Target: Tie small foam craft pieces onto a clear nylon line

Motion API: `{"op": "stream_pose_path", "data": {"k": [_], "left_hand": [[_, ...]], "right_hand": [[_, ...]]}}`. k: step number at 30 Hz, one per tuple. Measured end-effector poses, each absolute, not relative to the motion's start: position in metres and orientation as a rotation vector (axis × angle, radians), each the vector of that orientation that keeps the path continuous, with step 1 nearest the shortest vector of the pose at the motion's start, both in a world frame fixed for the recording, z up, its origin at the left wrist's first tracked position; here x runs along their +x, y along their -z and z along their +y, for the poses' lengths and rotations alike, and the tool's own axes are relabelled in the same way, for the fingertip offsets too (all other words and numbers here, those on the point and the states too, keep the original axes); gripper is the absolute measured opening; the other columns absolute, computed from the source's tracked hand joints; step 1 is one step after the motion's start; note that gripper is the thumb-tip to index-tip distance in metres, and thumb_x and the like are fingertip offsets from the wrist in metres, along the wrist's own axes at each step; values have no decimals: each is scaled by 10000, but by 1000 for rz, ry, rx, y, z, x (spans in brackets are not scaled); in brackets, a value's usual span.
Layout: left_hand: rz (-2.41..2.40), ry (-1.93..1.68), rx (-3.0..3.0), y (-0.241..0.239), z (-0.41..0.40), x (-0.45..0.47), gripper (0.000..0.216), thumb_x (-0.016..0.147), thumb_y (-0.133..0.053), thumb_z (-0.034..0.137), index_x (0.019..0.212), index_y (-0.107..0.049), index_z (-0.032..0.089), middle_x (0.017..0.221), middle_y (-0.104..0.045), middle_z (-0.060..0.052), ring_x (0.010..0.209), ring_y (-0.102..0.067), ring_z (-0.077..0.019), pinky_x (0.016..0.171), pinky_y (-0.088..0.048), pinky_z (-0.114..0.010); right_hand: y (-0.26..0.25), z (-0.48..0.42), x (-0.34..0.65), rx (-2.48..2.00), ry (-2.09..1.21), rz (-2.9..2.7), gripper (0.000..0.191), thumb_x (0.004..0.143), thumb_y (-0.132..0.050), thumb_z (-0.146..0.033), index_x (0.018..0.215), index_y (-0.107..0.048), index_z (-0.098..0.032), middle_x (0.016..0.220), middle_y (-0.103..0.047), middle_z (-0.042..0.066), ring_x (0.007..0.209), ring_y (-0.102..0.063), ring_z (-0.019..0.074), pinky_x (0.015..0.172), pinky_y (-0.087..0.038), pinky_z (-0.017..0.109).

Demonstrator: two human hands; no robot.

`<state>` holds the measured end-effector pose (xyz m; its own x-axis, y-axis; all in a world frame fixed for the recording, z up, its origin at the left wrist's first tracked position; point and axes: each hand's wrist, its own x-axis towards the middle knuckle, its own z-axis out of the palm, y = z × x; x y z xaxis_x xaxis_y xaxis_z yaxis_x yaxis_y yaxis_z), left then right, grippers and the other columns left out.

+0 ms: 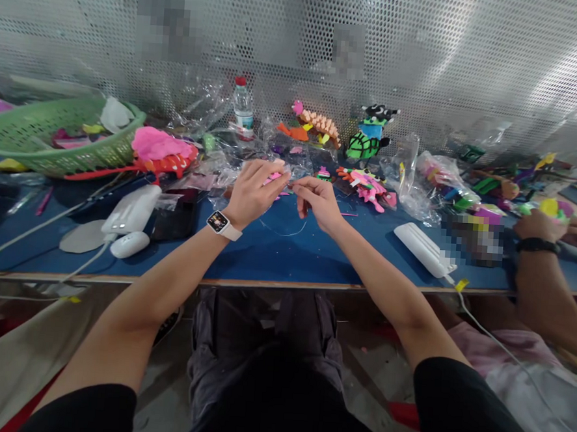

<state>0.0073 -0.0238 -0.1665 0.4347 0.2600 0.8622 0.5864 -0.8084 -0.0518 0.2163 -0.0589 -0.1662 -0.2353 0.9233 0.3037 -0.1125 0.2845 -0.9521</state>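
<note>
Fingers closed small and tight: the left hand (255, 193), a watch (218, 223) on its wrist, holds a pink felt piece (274, 176) between thumb and fingertips, while the right hand (320, 203) meets it with its fingertips pinched narrow on what we take to be the end of a thread (283, 232). That thread droops in a thin loop onto the blue table (286, 261) just below both hands, at the centre of the frame. The felt piece sits lifted off the table, between the two hands. Behind them we see finished felt toys, among them a green turtle (366, 142), standing by a water bottle (243, 112) against the perforated metal screen. A green basket (10, 135) of scraps fills the upper left, and a white power bank (133, 210) lies near the left forearm. At the right edge a co-worker's hand (542, 225) is busy with another toy, well apart. In our judgement the risk lies in the slack: the loose loop could snag on the clutter of plastic bags (432, 179) and offcuts around it, and so fine a pinch could let the thread slip free, or the small pink piece could twist out of the left fingers.
</note>
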Motion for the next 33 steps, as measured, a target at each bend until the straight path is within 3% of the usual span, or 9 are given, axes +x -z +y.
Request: {"op": "stream_pose_path", "data": {"k": [6, 12, 18, 21, 25, 28, 30, 33], "left_hand": [[-713, 1278, -2329, 163, -25, 7, 177, 1157, -620, 288, 1145, -795, 273, 1169, -842, -58, 1177, -729, -268, 1040, -530, -488], [-732, 1162, -2357, 163, -21, 5, 246, 1196, -562, 371, 1105, -780, 304, 1151, -850, -17, 1122, -686, -245, 1041, -504, -492], [-855, 1179, -2462, 162, -24, 9, 275, 1182, -582, 403, 1083, -811, 288, 1124, -861, -28, 1125, -719, -257, 1115, -469, -487], [-949, 1229, -2523, 162, -25, 12, 228, 1139, -647, 375, 1044, -829, 276, 1083, -867, -46, 1111, -737, -273, 1105, -495, -497], [-1088, 1294, -2735, 158, -23, 13, 166, 1053, -725, 327, 962, -848, 261, 972, -863, -35, 982, -766, -237, 989, -568, -430], [-1137, 1363, -3041, 154, -19, 10, 165, 987, -758, 324, 903, -869, 236, 843, -841, -37, 777, -744, -179, 780, -581, -334], [-1113, 1434, -3224, 154, -16, 7, 178, 962, -790, 363, 883, -876, 227, 798, -830, -48, 694, -715, -161, 684, -565, -312], [-1022, 1543, -3416, 155, -13, 4, 263, 959, -838, 478, 874, -871, 230, 822, -838, -75, 704, -730, -168, 660, -589, -313]], "right_hand": [[164, -61, 215, -881, -1175, -1463, 457, 883, -854, -670, 904, -730, -231, 506, -614, -65, 383, -520, 89, 388, -373, 242], [166, -59, 216, -874, -1207, -1450, 406, 900, -870, -593, 841, -696, -230, 628, -712, -30, 428, -572, 84, 416, -409, 241], [169, -52, 222, -825, -1383, -1478, 390, 927, -834, -598, 850, -727, -231, 461, -551, -68, 452, -598, 134, 489, -485, 260], [169, -50, 225, -829, -1338, -1507, 389, 910, -847, -598, 848, -740, -229, 485, -596, -52, 516, -648, 142, 566, -538, 267], [168, -48, 229, -841, -1245, -1603, 465, 870, -858, -671, 798, -749, -226, 499, -646, -41, 493, -629, 128, 576, -526, 269], [165, -48, 233, -856, -1196, -1700, 517, 833, -870, -722, 759, -764, -221, 486, -649, -37, 472, -627, 122, 563, -498, 260], [163, -48, 235, -861, -1154, -1741, 519, 836, -870, -723, 752, -782, -219, 487, -650, -31, 464, -622, 119, 559, -485, 258], [161, -49, 237, -867, -1103, -1780, 522, 849, -857, -733, 765, -803, -220, 506, -658, -23, 451, -602, 115, 545, -470, 265]]}}
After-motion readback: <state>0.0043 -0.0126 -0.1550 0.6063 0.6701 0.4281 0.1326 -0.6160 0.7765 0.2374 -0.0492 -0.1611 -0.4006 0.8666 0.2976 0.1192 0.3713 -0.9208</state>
